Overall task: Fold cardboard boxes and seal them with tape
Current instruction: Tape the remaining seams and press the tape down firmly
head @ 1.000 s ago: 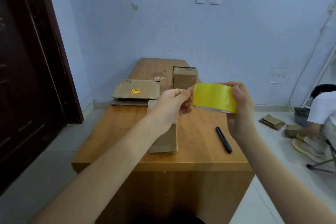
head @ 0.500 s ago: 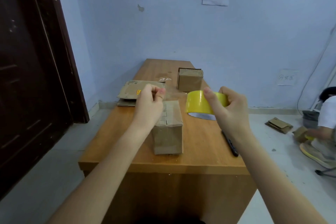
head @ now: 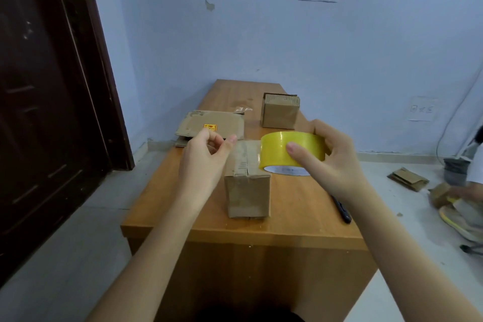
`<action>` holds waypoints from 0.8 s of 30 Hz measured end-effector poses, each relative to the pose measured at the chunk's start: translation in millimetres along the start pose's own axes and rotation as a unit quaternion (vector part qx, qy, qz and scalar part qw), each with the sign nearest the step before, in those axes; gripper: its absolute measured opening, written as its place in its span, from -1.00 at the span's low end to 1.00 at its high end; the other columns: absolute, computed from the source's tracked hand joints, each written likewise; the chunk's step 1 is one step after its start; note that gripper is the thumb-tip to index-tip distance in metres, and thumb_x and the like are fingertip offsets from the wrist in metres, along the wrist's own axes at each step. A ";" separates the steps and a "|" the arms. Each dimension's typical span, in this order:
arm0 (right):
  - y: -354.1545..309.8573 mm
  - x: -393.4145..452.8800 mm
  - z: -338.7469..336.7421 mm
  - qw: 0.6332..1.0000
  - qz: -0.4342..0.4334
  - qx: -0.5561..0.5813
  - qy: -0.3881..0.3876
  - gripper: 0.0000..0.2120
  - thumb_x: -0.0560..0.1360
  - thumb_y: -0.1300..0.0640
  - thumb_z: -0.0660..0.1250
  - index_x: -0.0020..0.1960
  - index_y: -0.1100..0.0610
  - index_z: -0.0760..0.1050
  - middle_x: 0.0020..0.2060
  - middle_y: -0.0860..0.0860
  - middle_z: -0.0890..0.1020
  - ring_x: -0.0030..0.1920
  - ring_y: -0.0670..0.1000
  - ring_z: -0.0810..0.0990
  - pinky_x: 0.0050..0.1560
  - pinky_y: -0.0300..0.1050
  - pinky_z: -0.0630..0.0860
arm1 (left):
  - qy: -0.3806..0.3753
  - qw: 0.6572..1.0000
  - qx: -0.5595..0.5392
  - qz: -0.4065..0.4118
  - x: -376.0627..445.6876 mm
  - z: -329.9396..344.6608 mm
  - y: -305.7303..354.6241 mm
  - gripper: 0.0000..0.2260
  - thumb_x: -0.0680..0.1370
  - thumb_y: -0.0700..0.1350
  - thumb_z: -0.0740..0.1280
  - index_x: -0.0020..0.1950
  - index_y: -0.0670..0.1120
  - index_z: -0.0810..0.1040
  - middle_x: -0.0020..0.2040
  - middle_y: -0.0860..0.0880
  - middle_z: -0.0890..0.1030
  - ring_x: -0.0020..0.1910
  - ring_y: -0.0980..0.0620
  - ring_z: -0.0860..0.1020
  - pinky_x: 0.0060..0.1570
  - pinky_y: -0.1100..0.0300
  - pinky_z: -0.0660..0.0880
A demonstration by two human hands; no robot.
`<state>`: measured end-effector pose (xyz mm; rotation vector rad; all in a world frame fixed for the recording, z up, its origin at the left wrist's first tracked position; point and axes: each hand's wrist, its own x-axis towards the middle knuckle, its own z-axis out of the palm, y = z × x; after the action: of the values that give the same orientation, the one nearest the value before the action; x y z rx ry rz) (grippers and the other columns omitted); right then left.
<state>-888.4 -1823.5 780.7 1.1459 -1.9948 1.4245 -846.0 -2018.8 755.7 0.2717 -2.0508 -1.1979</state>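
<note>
A roll of yellow packing tape (head: 287, 150) is gripped by the right hand (head: 332, 157), thumb on the front of the roll and fingers curled over the back, and it's held up in the air just above the far right corner of a small closed brown cardboard box (head: 247, 180). That box is stood upright near the front of the wooden worktop (head: 300, 206), top flaps folded shut with a seam running down the middle. The left hand (head: 205, 157) is raised just left of the box with thumb and forefinger brought together in a pinch; whether a tape end is actually caught between them can't be made out, too thin and clear to be seen tbh.

Further back, a flattened brown cardboard box with a small yellow-orange label (head: 212, 128) is laid on the left side of the worktop, and a second small brown cardboard box with a corrugated top edge (head: 280, 112) is stood on the right, well apart from the hands. A black pen-like tool (head: 342, 210) is partly hidden under the right wrist. A few flattened cardboard pieces (head: 407, 179) are piled on the floor at the right, near another person's shoe (head: 460, 219).
</note>
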 end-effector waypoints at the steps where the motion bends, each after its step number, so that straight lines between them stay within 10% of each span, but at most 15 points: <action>1: 1.1 0.8 4.0 1.000 0.009 -0.007 -0.001 -0.77 0.39 -0.14 0.34 -0.28 -0.02 0.39 -0.42 -0.20 0.47 -0.39 -0.19 0.42 -0.36 -0.38 0.31 | 0.009 0.999 0.037 0.011 -2.8 0.0 -1.3 -0.77 0.53 0.10 0.31 -0.22 0.00 0.42 -0.22 0.05 0.53 -0.28 0.04 0.55 -0.33 0.19 0.43; 10: -4.2 -5.9 13.2 1.000 -0.010 0.021 -0.005 -0.88 0.38 -0.08 0.40 -0.20 -0.06 0.52 -0.33 -0.24 0.57 -0.28 -0.22 0.53 -0.32 -0.45 0.37 | 0.020 0.997 -0.066 -0.034 -3.4 -11.5 -14.9 -0.83 0.51 0.03 0.36 -0.19 -0.03 0.48 -0.28 0.00 0.60 -0.29 0.01 0.60 -0.24 0.00 0.61; 24: -0.6 -10.9 25.0 0.990 0.097 -0.102 -0.001 -0.67 0.41 -0.02 0.19 -0.35 0.23 0.35 -0.48 0.05 0.29 -0.44 -0.08 0.27 -0.42 -0.29 0.21 | -0.045 0.986 0.152 -0.060 -16.9 -1.7 -30.3 -0.82 0.56 0.04 0.28 -0.13 -0.03 0.40 -0.27 0.05 0.47 -0.31 0.13 0.44 -0.39 0.30 0.27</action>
<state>-879.0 -1842.5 763.5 0.8865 -2.2444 1.2720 -838.0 -2027.8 723.1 0.5012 -2.3250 -0.9787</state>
